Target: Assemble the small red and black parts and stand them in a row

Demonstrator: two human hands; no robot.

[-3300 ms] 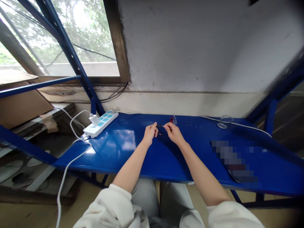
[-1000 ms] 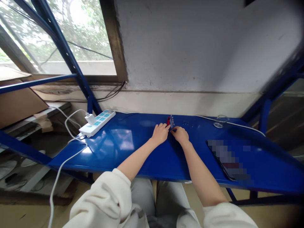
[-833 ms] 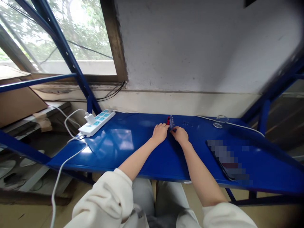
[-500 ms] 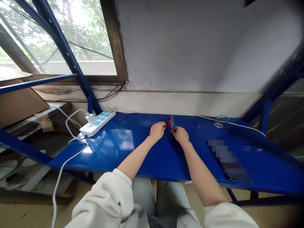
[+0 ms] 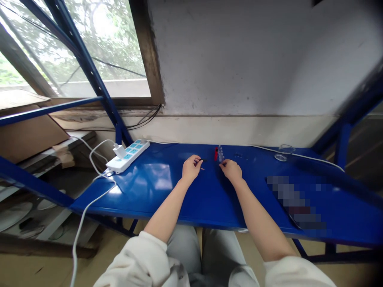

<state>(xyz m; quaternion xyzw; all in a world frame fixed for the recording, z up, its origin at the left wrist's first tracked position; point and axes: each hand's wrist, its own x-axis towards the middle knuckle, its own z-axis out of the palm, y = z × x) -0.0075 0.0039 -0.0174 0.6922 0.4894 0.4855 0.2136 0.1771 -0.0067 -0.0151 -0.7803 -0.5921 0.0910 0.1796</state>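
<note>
My left hand [image 5: 191, 168] is closed in a pinch around a thin black piece [image 5: 203, 160], too small for me to name its kind. It is held over the blue table, a little left of a small red object [image 5: 216, 154]. Beside the red object stands a translucent, knobbly strip [image 5: 220, 153], which resembles a terminal block. My right hand [image 5: 231, 170] has its fingers pinched at the near end of this strip, partly covering it. Several tiny clear pieces [image 5: 238, 155] lie just to the right of the strip.
A white power strip [image 5: 127, 156] with a plugged-in charger sits at the left of the blue table [image 5: 167, 199]. Clear round containers [image 5: 284, 151] stand at the back right. A dark flat item [image 5: 295, 203], partly blurred out, lies nearer on the right. Blue posts [image 5: 344, 145] flank the table.
My left hand has drawn away to the left from the red object and strip, with the thin black piece in its fingers. My right hand stays at the strip. The view has shifted slightly.
</note>
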